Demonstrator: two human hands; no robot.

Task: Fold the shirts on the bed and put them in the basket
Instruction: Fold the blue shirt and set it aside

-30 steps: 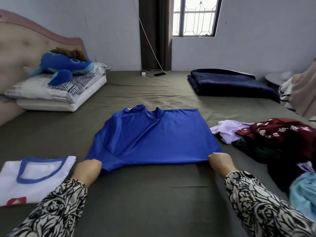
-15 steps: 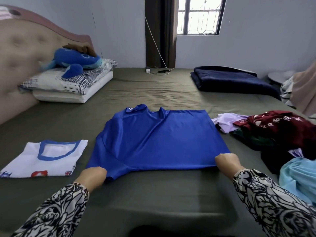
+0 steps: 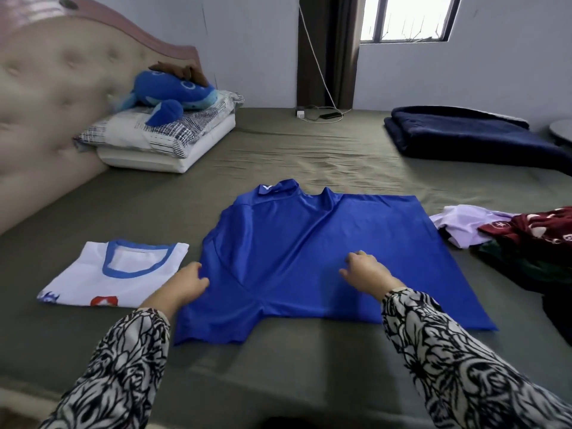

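Note:
A shiny blue shirt [image 3: 309, 252] lies spread flat in the middle of the bed, collar away from me. My left hand [image 3: 182, 284] is at the shirt's left edge by the sleeve, thumb on the fabric and fingers curled over the edge, pinching it. My right hand [image 3: 365, 270] rests palm down on the middle of the shirt with bent fingertips touching the cloth. A folded white shirt with blue collar trim [image 3: 117, 274] lies to the left. No basket is in view.
A pile of unfolded clothes [image 3: 526, 243], maroon, lilac and dark green, sits at the right. Pillows with a blue plush toy [image 3: 167, 97] lie by the headboard. A folded navy blanket [image 3: 470, 137] and a charger cable [image 3: 318, 116] are at the far side of the bed [image 3: 309, 360].
Both hands let go of the shirt's near hem and moved forward: the left to the sleeve edge, the right onto the shirt's middle. The camera leaned closer.

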